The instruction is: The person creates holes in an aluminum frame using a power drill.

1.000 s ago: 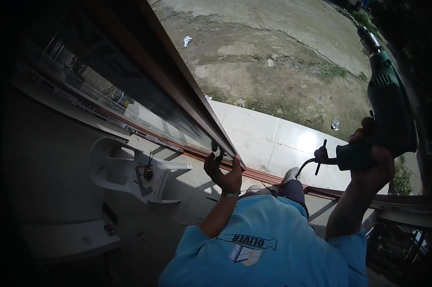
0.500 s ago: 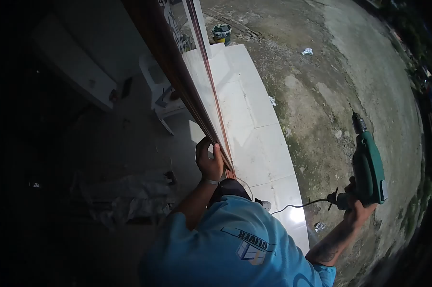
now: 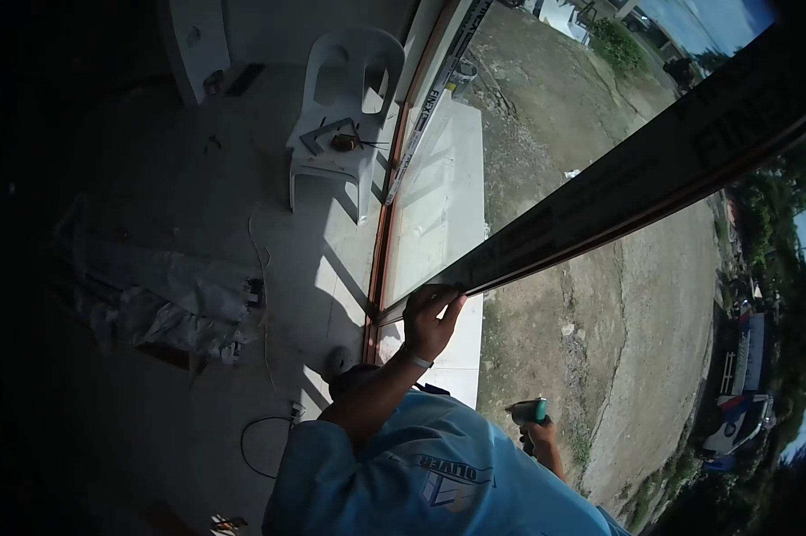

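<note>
My left hand grips the lower part of a long, dark frame bar, with its fingers curled over the edge. The bar carries film printed with "FINEX" and slants up to the right across the view, close to the camera. My right hand is low on the right and closed around the handle of a green power drill. The drill is partly seen, and the bit is hard to make out. Below my left hand runs a brown floor track.
A white plastic chair holds a metal square and a small yellow-and-black tool. Crumpled plastic sheeting lies on the indoor floor, near a cable. Outside are a white tiled step, rough concrete ground, and a parked vehicle.
My view has turned, and the frame bar now leans to the upper right instead of upper left. The drill has come lower and closer to my body. Both hands keep their hold.
</note>
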Action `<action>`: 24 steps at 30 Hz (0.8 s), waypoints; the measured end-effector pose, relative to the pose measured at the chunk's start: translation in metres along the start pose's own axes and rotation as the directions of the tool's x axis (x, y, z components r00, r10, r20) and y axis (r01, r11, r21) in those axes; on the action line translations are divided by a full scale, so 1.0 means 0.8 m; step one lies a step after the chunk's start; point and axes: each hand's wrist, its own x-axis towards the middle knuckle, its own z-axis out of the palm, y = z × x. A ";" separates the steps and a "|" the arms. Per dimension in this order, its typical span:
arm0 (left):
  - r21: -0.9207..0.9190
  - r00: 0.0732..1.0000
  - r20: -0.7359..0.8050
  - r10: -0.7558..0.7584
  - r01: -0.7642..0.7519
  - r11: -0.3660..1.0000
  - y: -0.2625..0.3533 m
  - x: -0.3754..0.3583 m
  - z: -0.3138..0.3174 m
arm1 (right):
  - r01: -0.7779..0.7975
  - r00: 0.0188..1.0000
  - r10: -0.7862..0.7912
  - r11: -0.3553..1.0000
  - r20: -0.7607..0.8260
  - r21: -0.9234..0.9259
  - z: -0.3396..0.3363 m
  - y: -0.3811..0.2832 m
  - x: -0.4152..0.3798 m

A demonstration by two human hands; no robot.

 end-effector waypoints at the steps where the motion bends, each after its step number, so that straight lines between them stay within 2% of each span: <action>1: 0.022 0.999 0.016 0.030 -0.030 0.999 -0.007 0.003 -0.005 | -0.122 0.992 0.121 0.992 -0.025 -0.038 0.013 0.016 -0.005; 2: -0.013 0.999 0.050 0.002 -0.001 1.000 -0.013 0.003 -0.008 | -0.254 0.967 0.250 0.964 -0.053 -0.078 0.021 0.036 -0.016; 3: -0.006 0.996 0.061 0.058 -0.058 0.998 -0.015 0.010 -0.013 | -0.294 0.953 0.288 0.953 -0.091 -0.071 0.028 0.046 -0.035; 4: -0.001 0.991 0.069 0.115 -0.115 0.993 -0.020 0.016 -0.017 | -0.385 0.918 0.362 0.911 -0.160 -0.145 0.039 0.053 -0.055; 6: -0.056 0.992 0.098 0.074 -0.069 0.996 -0.028 0.022 -0.019 | -0.503 0.856 0.446 0.837 -0.261 -0.215 0.044 0.051 -0.091; 8: -0.120 0.983 0.099 0.157 -0.145 0.982 -0.034 0.031 -0.022 | -0.518 0.843 0.453 0.830 -0.291 -0.208 0.052 0.036 -0.111; 14: -0.177 0.976 0.200 0.082 -0.046 0.983 -0.040 0.041 -0.028 | -0.572 0.803 0.496 0.797 -0.331 -0.192 0.077 0.026 -0.183; 19: -0.197 0.969 0.246 0.003 0.047 0.979 -0.042 0.037 -0.027 | -0.552 0.813 0.486 0.819 -0.322 -0.155 0.108 0.018 -0.205; 24: -0.198 0.965 0.261 0.022 0.032 0.980 -0.040 0.040 -0.031 | -0.490 0.850 0.439 0.862 -0.292 -0.131 0.130 0.007 -0.203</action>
